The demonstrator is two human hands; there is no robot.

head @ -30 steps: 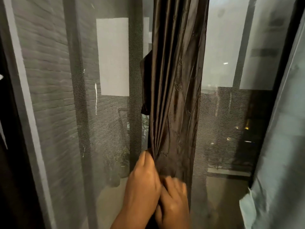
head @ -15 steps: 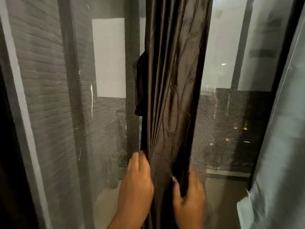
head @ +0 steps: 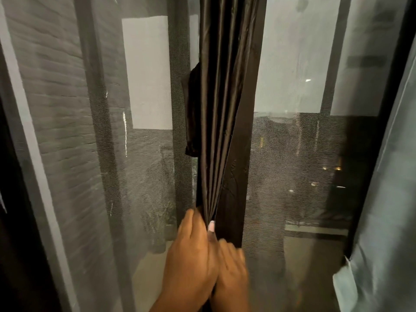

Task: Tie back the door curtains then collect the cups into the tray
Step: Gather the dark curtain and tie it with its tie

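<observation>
Behind a mesh screen (head: 146, 176) lies a dim balcony — the dark curtain (head: 216, 109) hangs gathered at the door's middle. Left hand (head: 191, 255) pinches its folds; right hand (head: 231, 266) clasps them just beside.

Single head view, facing forward, close to curtain (head: 221, 109)

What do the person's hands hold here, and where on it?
Both the left hand and the right hand grip the dark curtain at its gathered lower folds.
</observation>
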